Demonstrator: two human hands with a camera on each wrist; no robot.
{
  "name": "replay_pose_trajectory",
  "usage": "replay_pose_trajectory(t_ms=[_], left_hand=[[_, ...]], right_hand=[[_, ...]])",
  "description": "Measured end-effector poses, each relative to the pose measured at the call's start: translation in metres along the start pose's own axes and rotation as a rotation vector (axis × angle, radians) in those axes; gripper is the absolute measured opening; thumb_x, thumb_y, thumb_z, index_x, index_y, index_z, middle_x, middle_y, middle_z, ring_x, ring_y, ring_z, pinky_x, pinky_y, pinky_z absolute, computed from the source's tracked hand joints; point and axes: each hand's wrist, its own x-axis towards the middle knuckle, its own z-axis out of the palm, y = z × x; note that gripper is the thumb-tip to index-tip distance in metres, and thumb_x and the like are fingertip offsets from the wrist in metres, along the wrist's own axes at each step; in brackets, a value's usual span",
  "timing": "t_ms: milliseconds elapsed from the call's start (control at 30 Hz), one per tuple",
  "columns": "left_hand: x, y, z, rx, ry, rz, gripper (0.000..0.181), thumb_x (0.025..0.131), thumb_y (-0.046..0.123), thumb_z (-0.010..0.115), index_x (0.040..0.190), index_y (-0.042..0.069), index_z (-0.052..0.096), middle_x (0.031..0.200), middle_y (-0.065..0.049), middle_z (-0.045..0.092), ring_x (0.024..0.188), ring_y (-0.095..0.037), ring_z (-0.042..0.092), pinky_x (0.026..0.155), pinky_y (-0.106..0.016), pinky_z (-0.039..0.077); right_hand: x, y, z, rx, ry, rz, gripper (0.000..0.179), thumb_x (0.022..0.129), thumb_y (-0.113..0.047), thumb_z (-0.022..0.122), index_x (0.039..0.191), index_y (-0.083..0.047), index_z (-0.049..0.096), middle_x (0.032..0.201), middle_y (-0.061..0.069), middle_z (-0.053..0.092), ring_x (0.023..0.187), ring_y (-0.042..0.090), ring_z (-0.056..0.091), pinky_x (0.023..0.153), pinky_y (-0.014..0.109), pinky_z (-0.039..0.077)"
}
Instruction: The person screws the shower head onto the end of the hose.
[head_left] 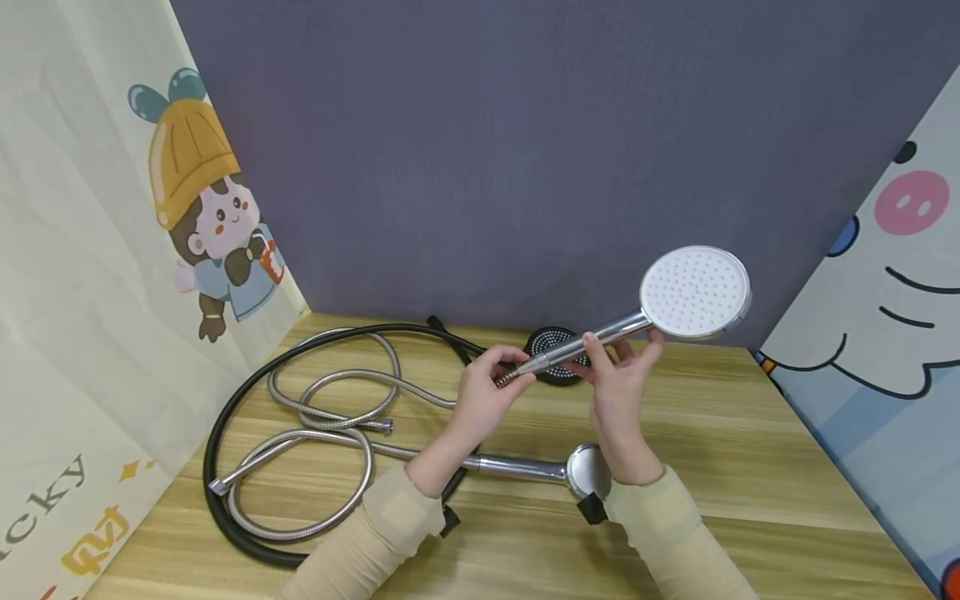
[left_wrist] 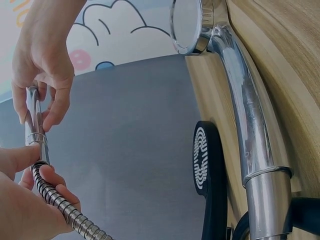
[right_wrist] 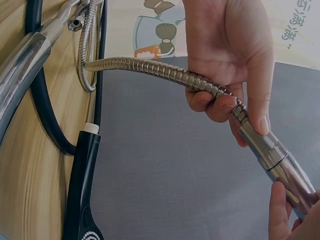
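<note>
A chrome hand shower with a round white spray face (head_left: 693, 292) is raised above the table, tilted with its head up to the right. My right hand (head_left: 622, 400) grips its chrome handle (head_left: 626, 325) from below. At the handle's lower end, my left hand (head_left: 483, 396) pinches the metal collar (right_wrist: 257, 140) where the ribbed metal hose (right_wrist: 165, 72) meets it. Thumb and fingers wrap both sides of that joint in the left wrist view. The hose runs from there back to the coils on the table.
A second chrome hand shower (head_left: 521, 468) lies below my hands on the wooden table (head_left: 750, 467). Behind them is a black hand shower (head_left: 553, 335). Coiled metal hose (head_left: 367, 475) and a black hose (head_left: 217, 433) spread on the left. A grey panel (head_left: 480, 167) stands behind.
</note>
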Motion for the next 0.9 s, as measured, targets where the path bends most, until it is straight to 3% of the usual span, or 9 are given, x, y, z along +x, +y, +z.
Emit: replay_pose_trajectory(t_ms=[67, 300, 567, 900], left_hand=[[-0.002, 0.006, -0.001, -0.004, 0.004, 0.008, 0.027, 0.081, 0.004, 0.072, 0.104, -0.006, 0.062, 0.100, -0.021, 0.065, 0.074, -0.033, 0.061, 0.060, -0.022, 0.048], [0.006, -0.025, 0.005, -0.001, 0.004, 0.028, 0.032, 0.080, 0.007, 0.074, 0.110, 0.002, 0.063, 0.106, -0.018, 0.066, 0.074, -0.030, 0.061, 0.057, -0.019, 0.045], [0.009, -0.029, 0.003, 0.024, -0.032, 0.032, 0.028, 0.088, 0.020, 0.067, 0.112, 0.006, 0.064, 0.096, -0.009, 0.069, 0.074, -0.020, 0.062, 0.061, -0.022, 0.048], [0.008, -0.028, 0.004, 0.075, -0.031, 0.047, 0.020, 0.091, 0.017, 0.064, 0.107, 0.005, 0.067, 0.090, -0.007, 0.070, 0.074, -0.013, 0.061, 0.064, -0.021, 0.051]], right_hand=[[0.000, 0.000, 0.000, 0.003, 0.001, 0.002, 0.074, 0.085, 0.006, 0.063, 0.138, -0.023, 0.021, 0.097, 0.014, 0.053, 0.075, 0.020, 0.064, 0.057, 0.036, 0.057], [0.000, 0.000, 0.000, -0.003, 0.004, 0.007, 0.075, 0.085, 0.004, 0.064, 0.139, -0.022, 0.020, 0.097, 0.015, 0.051, 0.075, 0.019, 0.064, 0.057, 0.036, 0.057], [0.000, -0.001, 0.000, -0.029, 0.016, 0.017, 0.075, 0.084, 0.004, 0.065, 0.139, -0.022, 0.020, 0.099, 0.017, 0.050, 0.076, 0.020, 0.063, 0.057, 0.037, 0.057], [-0.001, -0.001, -0.001, -0.043, 0.018, 0.027, 0.075, 0.085, 0.003, 0.065, 0.139, -0.023, 0.020, 0.096, 0.011, 0.052, 0.076, 0.018, 0.064, 0.057, 0.037, 0.057]])
